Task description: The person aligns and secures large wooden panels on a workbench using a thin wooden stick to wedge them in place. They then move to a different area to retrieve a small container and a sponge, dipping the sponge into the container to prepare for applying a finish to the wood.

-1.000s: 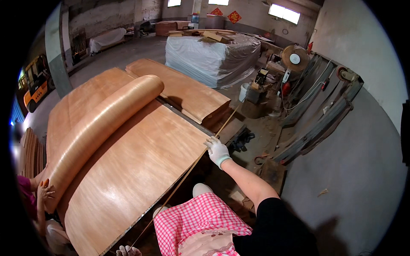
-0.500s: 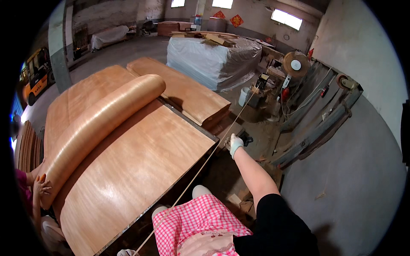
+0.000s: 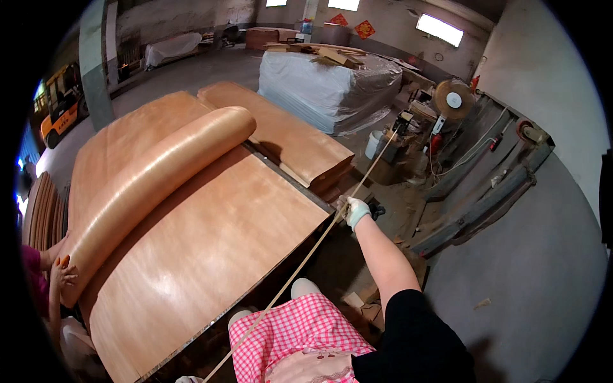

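Note:
A long thin wooden strip (image 3: 276, 295) slants from the lower edge up toward the far right. My right hand (image 3: 355, 210), in a pale glove, has its fingers closed round the strip, just beyond the sheet's right corner. Only a sliver of my gloved left hand (image 3: 189, 379) shows at the lower edge, against the strip's near end; its fingers are mostly cut off. Left of the strip lies a broad reddish-brown wood veneer sheet (image 3: 211, 255). Across it rests a rolled or folded-over sheet (image 3: 159, 172), with another person's hand (image 3: 62, 276) at its near end.
More veneer sheets (image 3: 281, 131) lie stacked behind. A plastic-wrapped stack (image 3: 306, 92) stands farther back, a white bucket (image 3: 374, 144) and round fan (image 3: 454, 100) to its right. A metal frame (image 3: 472, 217) leans along the right. A forklift (image 3: 62, 112) is at far left.
My right hand has come onto the strip and its fingers have closed on it; before, it was just right of it. The view has shifted slightly. The other person's hand stays put.

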A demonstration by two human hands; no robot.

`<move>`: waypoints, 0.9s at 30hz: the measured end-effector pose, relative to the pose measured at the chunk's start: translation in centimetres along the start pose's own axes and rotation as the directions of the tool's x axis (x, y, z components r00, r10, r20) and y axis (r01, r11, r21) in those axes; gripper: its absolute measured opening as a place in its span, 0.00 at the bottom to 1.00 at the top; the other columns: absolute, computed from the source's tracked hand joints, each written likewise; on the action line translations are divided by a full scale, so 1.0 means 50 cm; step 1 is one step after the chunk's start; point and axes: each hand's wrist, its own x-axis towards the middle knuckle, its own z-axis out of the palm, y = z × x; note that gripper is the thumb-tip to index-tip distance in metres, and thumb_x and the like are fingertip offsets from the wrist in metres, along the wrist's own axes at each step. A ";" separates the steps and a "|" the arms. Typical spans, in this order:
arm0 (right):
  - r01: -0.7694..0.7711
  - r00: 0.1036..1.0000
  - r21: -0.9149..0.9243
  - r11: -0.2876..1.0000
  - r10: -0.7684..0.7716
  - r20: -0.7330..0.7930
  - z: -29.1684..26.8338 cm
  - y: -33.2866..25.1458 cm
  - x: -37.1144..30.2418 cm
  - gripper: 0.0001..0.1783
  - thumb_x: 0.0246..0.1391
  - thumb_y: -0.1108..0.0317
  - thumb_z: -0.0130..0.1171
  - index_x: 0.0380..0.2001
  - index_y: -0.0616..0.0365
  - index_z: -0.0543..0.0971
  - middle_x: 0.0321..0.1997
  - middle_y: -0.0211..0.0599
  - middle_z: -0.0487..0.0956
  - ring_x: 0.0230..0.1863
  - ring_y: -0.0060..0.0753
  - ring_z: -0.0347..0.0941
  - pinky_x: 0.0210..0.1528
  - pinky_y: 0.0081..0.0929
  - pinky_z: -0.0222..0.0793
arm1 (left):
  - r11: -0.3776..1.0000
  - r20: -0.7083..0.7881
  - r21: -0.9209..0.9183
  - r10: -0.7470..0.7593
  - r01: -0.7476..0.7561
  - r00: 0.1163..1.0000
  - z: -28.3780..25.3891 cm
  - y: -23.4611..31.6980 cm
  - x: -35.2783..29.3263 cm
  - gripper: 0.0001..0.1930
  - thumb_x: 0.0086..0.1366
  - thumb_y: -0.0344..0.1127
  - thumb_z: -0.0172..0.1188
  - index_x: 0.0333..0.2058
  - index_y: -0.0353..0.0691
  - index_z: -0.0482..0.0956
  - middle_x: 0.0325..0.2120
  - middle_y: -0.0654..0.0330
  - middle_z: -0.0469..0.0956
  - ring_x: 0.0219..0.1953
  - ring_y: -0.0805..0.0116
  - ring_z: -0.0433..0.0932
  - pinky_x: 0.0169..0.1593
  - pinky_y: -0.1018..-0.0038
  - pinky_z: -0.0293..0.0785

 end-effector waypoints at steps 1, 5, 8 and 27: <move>-0.025 1.000 -0.024 0.999 0.024 -0.007 0.005 0.012 -0.007 0.12 0.70 0.63 0.48 0.44 0.55 0.78 0.40 0.35 0.83 0.35 0.36 0.79 0.38 0.33 0.77 | 1.000 -0.022 0.007 0.007 -0.007 1.000 -0.007 0.003 0.002 0.11 0.65 0.33 0.55 0.22 0.48 0.69 0.20 0.63 0.62 0.23 0.69 0.60 0.25 0.75 0.58; -0.030 0.999 -0.003 1.000 0.030 0.034 -0.016 0.042 -0.056 0.13 0.70 0.64 0.47 0.43 0.57 0.79 0.42 0.37 0.82 0.40 0.36 0.79 0.41 0.33 0.77 | 1.000 0.176 -0.003 0.028 -0.028 0.984 -0.061 -0.001 0.034 0.11 0.69 0.35 0.55 0.25 0.47 0.74 0.22 0.62 0.73 0.20 0.71 0.65 0.21 0.77 0.61; -0.015 0.998 0.036 0.999 0.012 0.064 -0.002 0.077 -0.112 0.10 0.69 0.67 0.49 0.43 0.59 0.77 0.45 0.39 0.82 0.43 0.40 0.79 0.46 0.37 0.78 | 0.997 0.095 -0.052 0.067 -0.062 0.993 -0.085 -0.018 0.041 0.15 0.70 0.37 0.56 0.22 0.46 0.70 0.15 0.66 0.70 0.14 0.78 0.62 0.15 0.81 0.55; 0.988 -0.041 -0.049 0.150 0.545 0.837 0.395 0.390 -0.760 0.25 0.66 0.50 0.49 0.46 0.62 0.81 0.44 0.51 0.82 0.46 0.51 0.79 0.51 0.36 0.73 | 0.998 0.315 -0.036 0.054 -0.045 0.947 -0.162 0.009 0.114 0.16 0.47 0.42 0.73 0.18 0.35 0.81 0.17 0.52 0.76 0.17 0.60 0.70 0.27 0.66 0.62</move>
